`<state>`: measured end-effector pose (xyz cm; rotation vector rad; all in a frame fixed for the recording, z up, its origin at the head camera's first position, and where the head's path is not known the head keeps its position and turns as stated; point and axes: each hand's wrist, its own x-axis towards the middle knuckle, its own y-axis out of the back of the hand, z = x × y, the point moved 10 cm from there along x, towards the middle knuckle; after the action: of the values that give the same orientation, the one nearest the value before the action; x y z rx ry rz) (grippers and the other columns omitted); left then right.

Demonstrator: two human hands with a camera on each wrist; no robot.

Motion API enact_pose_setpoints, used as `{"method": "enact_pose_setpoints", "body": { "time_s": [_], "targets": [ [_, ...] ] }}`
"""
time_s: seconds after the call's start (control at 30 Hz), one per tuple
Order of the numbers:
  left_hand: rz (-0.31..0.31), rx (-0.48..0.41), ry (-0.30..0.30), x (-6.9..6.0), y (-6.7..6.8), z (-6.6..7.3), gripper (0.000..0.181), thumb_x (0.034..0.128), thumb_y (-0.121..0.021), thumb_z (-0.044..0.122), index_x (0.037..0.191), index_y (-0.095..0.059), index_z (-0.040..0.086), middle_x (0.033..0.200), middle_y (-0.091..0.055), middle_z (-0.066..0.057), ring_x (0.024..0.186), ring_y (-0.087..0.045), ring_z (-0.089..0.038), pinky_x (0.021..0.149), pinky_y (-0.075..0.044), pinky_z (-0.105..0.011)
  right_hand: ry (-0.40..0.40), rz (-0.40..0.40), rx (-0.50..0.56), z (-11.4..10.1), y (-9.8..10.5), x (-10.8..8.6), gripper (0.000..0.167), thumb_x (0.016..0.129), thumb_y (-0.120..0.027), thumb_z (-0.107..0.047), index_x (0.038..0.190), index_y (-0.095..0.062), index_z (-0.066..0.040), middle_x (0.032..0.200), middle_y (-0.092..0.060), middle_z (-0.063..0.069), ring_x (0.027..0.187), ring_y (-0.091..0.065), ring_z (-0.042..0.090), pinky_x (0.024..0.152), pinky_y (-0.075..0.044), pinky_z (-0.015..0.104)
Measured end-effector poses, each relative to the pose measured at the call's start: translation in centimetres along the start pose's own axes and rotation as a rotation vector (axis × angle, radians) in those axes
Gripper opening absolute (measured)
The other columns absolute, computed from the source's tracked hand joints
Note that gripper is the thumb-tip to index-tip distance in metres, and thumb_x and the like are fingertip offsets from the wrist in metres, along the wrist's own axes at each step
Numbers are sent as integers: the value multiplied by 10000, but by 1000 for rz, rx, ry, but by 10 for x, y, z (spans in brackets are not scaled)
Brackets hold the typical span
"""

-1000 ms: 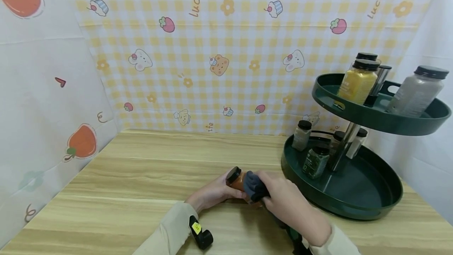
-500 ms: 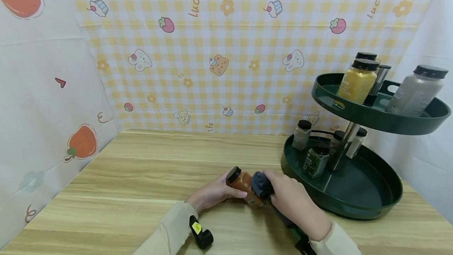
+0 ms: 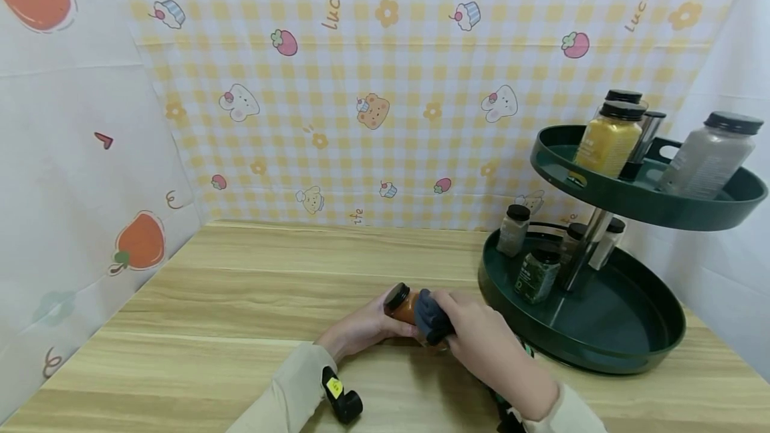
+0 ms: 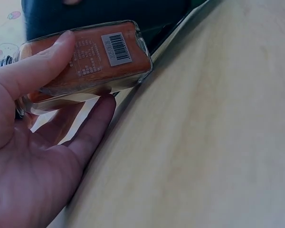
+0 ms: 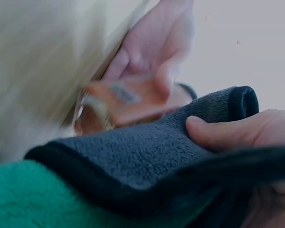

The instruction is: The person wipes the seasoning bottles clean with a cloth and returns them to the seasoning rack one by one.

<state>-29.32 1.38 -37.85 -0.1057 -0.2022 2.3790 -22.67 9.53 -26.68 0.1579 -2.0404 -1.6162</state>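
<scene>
My left hand [image 3: 374, 327] grips a glass spice jar [image 3: 402, 309] with a black lid and orange-brown powder. The jar lies tilted just above the table, its lid toward the left; a barcode label [image 4: 117, 48] shows in the left wrist view. My right hand [image 3: 484, 334] holds a folded plush cloth [image 5: 147, 147], dark grey on one side and green on the other, with black edging. In the head view the cloth covers the jar's middle. My right thumb pinches the cloth near its edge, while the other right fingers are mostly hidden.
A dark green two-tier round rack [image 3: 601, 346] stands at the right. Its lower tray holds several small jars, including one with green herbs [image 3: 537, 276]. On the upper tray are a yellow jar [image 3: 609, 142] and a larger grey-white jar [image 3: 706, 156]. A patterned cloth backdrop [image 3: 415, 146] hangs behind the table.
My right hand slid the cloth rightward along the jar, baring more of its side, then came back left over its middle. The left hand and jar stay in place.
</scene>
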Motion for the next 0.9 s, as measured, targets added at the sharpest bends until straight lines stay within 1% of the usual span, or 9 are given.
{"method": "enact_pose_setpoints", "body": {
  "time_s": [0.1, 0.2, 0.27, 0.4, 0.57, 0.67, 0.77, 0.83, 0.9],
  "targets": [
    [-15, 0, -20, 0, 0, 2, 552, 800, -623, -59, 1283, -397, 85, 1168, -565, -26, 997, -557, -136, 855, -468, -287, 59, 14, 9, -13, 2, -1, 514, 702, -735, 3, 1170, -578, -141, 990, -640, 41, 893, -641, 224, 701, -526, 383],
    [-21, 9, -27, 0, 0, 2, 550, 792, -605, -75, 1276, -399, 85, 1161, -561, -13, 987, -549, -126, 846, -466, -279, 77, 23, 17, -18, 4, -2, 516, 702, -720, 20, 1171, -586, -146, 999, -645, 33, 908, -640, 212, 732, -523, 374],
    [-19, 11, -24, 0, 0, 2, 553, 801, -611, -61, 1287, -399, 94, 1179, -560, -15, 1009, -549, -128, 857, -464, -283, 55, 18, 17, -16, 4, -2, 503, 712, -719, 7, 1171, -589, -154, 1010, -650, 26, 899, -646, 210, 711, -526, 379],
    [-14, 13, -9, 0, -1, 2, 558, 818, -651, 0, 1303, -396, 105, 1215, -558, -47, 1043, -556, -150, 889, -458, -302, -17, 4, 18, -4, 3, 0, 466, 726, -702, 1, 1151, -595, -158, 1017, -659, 25, 861, -655, 228, 642, -522, 399],
    [10, 9, 11, 0, -1, 1, 613, 812, -682, 35, 1334, -369, 110, 1256, -544, -87, 1088, -561, -184, 910, -457, -324, -99, -28, -33, 16, -2, 1, 410, 735, -691, 8, 1102, -590, -144, 991, -666, 49, 772, -648, 255, 545, -491, 396],
    [25, 12, 19, -1, -1, 0, 600, 812, -675, 25, 1322, -371, 108, 1243, -553, -100, 1091, -565, -200, 918, -457, -336, -138, -69, -62, 25, -7, 0, 384, 735, -671, 20, 1074, -578, -135, 965, -660, 66, 704, -629, 248, 498, -453, 371],
    [34, 14, 25, -1, 0, 0, 585, 812, -675, 24, 1309, -378, 107, 1232, -556, -102, 1084, -567, -205, 920, -457, -344, -129, -89, -67, 26, -10, 0, 373, 729, -672, 20, 1059, -567, -120, 933, -646, 81, 666, -613, 242, 480, -437, 355],
    [37, 12, 26, -1, 0, 0, 594, 811, -676, 26, 1316, -374, 110, 1232, -552, -99, 1078, -565, -200, 915, -457, -342, -103, -78, -61, 22, -9, 0, 388, 721, -687, 19, 1064, -562, -115, 936, -643, 84, 690, -621, 243, 503, -459, 361],
    [34, 8, 25, -1, 0, 0, 598, 811, -677, 24, 1318, -373, 110, 1235, -548, -93, 1070, -566, -191, 909, -460, -338, -69, -53, -46, 16, -6, 0, 418, 718, -713, 7, 1088, -563, -113, 955, -645, 81, 747, -639, 248, 553, -494, 377]
  ]
}}
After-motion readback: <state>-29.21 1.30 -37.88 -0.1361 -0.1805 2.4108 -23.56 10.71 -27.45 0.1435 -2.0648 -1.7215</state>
